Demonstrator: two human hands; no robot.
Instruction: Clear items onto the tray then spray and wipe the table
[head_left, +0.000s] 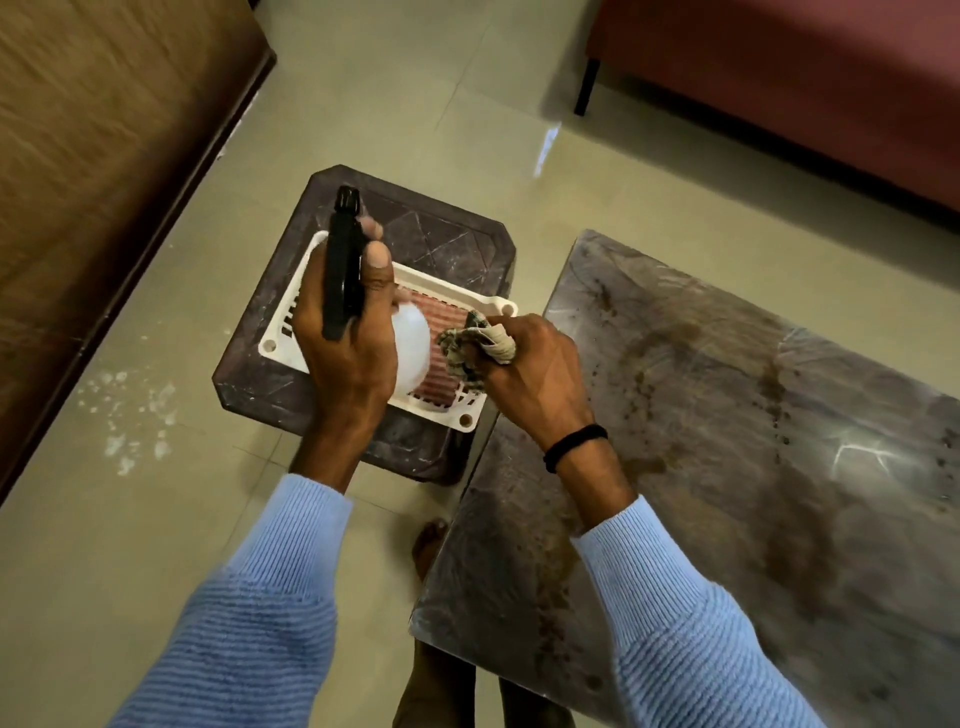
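Observation:
My left hand (348, 343) grips a spray bottle (410, 348) with a white body and a black trigger head, held over the white slotted tray (447, 299). That tray lies on a small dark stool (441, 234) to the left of the table. A crumpled checked cloth (470, 345) is bunched in my right hand (535, 374), just above the tray's right side. The grey-brown marble-pattern table (727, 415) fills the right, its top marked with dark spots and smears.
Pale tiled floor (415, 104) surrounds the stool, with white flecks at the left. A brown sofa edge (104, 156) runs along the left; a red seat (805, 78) with a black leg stands at the top right. My bare foot (428, 545) is beside the table's near corner.

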